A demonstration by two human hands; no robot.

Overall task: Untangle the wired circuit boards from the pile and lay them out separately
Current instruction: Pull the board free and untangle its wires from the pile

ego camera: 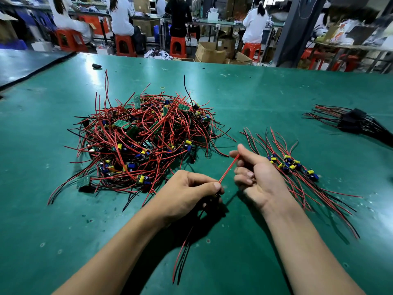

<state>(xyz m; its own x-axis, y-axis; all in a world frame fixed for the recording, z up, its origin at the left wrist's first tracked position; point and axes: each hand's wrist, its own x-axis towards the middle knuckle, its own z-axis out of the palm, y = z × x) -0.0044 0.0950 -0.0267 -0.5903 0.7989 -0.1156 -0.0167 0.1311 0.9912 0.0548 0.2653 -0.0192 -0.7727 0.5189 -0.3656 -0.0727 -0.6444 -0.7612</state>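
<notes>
Wire [229, 169] in red stretches diagonally between our hands: left hand [187, 190] pinches its lower end, right hand [257, 175] pinches the upper tip, and we judge the laid-out row of boards [291, 165], just right of the right hand, a nearer drop spot than the pile [144, 135].

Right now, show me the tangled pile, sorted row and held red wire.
tangled pile [140, 137], head view, its middle.
sorted row [289, 163], head view, its boards.
red wire [228, 169], head view, taut middle stretch.
</notes>
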